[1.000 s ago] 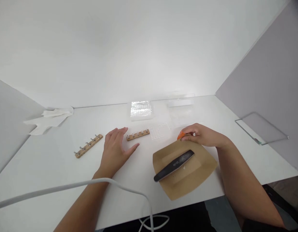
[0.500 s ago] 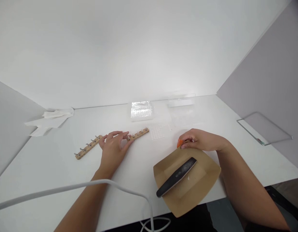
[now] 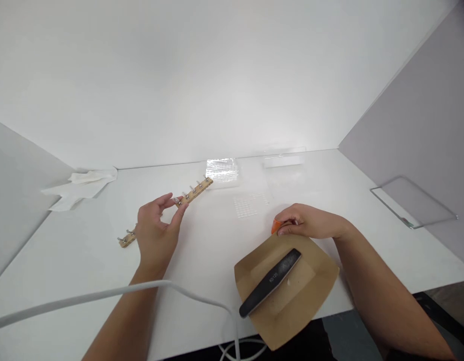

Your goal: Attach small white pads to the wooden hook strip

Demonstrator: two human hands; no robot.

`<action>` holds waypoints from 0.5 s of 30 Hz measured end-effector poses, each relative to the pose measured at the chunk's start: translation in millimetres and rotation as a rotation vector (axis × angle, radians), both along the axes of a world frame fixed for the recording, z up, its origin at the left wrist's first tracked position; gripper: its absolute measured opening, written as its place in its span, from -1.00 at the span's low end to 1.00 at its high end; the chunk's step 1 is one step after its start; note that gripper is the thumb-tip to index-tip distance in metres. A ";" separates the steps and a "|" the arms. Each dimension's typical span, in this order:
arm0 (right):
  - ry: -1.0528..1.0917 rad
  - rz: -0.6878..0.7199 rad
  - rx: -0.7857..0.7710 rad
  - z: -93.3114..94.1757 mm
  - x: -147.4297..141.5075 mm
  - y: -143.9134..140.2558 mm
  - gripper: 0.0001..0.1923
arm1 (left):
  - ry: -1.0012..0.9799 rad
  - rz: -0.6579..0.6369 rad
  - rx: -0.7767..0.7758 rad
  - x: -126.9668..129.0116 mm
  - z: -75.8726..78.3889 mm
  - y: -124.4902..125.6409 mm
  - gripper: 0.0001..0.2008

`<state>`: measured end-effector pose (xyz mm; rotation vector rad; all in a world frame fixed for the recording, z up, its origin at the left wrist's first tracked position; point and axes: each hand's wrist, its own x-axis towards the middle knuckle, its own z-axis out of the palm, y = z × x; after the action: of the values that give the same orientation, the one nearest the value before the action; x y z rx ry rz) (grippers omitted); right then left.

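My left hand pinches the near end of a wooden strip between thumb and fingers. Small metal clips stand along this strip, with pale clear pieces at them. Behind the left hand lies a second wooden strip with similar clips, partly covered by the hand. My right hand is closed on the far rim of a brown paper tray, which tilts at the table's front edge. An orange object shows at the right fingertips; its kind is hidden. A black nail file rests in the tray.
A sheet of small clear adhesive dots lies mid-table. Behind it are a shiny clear packet and a clear plastic piece. White tissue lies back left, a wire frame right. A white cable crosses the foreground.
My left hand has moved left and taken the wooden strip with it, up and leftward in view, away from the dots. The tray has shifted slightly down and left with my right hand.
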<state>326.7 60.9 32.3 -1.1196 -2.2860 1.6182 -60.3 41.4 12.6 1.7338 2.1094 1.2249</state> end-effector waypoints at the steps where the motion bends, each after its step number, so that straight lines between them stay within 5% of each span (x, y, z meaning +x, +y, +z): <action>1: -0.004 0.011 -0.003 -0.7 -1.1 -0.1 -0.71 | -0.004 0.007 -0.014 -0.1 0.3 0.5 -0.54; 15: -0.037 0.014 0.039 -9.0 -9.1 -0.6 -0.73 | 0.045 -0.175 -0.071 10.2 -19.1 5.6 -0.62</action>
<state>317.7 60.3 23.3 -1.1368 -2.3433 1.5637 -50.1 47.1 -6.5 1.8857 1.9502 1.0609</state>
